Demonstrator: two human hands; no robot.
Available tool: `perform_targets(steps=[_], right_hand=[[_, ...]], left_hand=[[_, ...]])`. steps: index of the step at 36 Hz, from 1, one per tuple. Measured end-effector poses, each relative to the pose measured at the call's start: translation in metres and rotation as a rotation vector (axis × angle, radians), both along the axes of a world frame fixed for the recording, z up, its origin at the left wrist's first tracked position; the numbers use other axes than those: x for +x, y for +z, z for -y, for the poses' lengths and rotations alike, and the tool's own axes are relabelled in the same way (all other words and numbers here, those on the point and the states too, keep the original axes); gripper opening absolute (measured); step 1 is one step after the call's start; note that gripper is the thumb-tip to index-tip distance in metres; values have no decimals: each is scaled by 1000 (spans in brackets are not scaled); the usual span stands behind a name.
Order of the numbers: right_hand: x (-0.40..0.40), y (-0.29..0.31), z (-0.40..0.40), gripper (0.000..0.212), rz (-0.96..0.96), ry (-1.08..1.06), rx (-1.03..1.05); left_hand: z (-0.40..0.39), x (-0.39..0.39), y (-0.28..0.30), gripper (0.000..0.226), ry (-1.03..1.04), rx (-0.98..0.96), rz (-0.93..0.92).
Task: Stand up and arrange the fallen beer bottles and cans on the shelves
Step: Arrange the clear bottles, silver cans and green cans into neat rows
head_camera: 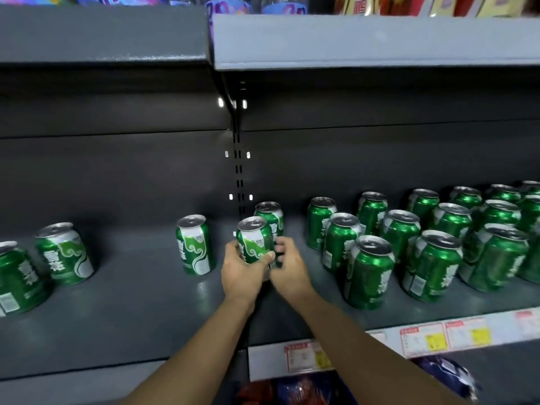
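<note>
Fingers of the left hand are curled round the held can, thumb across its front, so that one's properly gripped. The right hand sits against the same can's right side with fingers bent in toward it, but it's a bit blurred, so I can't tell whether it's really clamped on or just touching. Both forearms come up from the bottom of the frame and meet at that can.

Everything else, going by the held can: far to its left, two cans stand at the frame edge, the edge can partly cut off and the second can just beside it. Closer in, still left of the held can and apart from it, a lone can stands upright. Right behind the held can, nearly touching, is the back can, next to the slotted upright post. To its right, well apart, is the cluster of upright cans in rough rows running off the right edge, all green with silver tops.

It's all on the grey shelf, and the held can is upright about mid-depth on it, near the join between the two shelf sections. Below and right of the held can, price tags line the shelf's front lip. Above it, the upper shelf carries colourful packs, mostly cropped.
</note>
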State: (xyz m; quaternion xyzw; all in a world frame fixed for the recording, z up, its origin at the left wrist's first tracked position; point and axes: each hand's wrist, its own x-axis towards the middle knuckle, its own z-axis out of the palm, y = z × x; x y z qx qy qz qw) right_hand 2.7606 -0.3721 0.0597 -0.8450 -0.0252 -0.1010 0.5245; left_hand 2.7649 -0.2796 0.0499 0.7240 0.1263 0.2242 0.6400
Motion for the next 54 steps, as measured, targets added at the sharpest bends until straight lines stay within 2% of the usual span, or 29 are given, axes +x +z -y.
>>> perform_targets(steps=[3,6,8,12,16,20,22,28,36,51,54], right_hand=[[-15,-4,8,57,-2,25,-151],[-25,-3,21,64,-38,-20,-362],[-27,-2,26,61,-15,-62,-436],[-30,-1,26,54,4,-89,-430],[-31,-2,28,58,7,-69,-345],[-28,-4,31,56,-38,-43,-208],[-27,-5,31,58,-49,-25,-200],[-24,-7,32,69,-19,-46,-292],[-22,-8,30,65,-8,-61,-356],[-25,-7,31,69,-17,-53,-315],[-28,-6,32,73,4,-83,-259]], left_hand=[[14,-7,4,54,-3,43,-23],[25,-12,9,62,11,92,-59],[32,-17,12,65,22,110,-72],[40,-26,14,76,42,233,-114],[34,-29,12,77,-86,269,-133],[21,-32,14,65,-341,-39,-130],[14,-31,13,69,-418,-100,-131],[15,-29,10,66,-340,-47,-66],[25,-16,1,69,-133,83,-37],[23,-10,-5,69,-133,269,-13],[16,-17,-1,69,-143,251,7]])
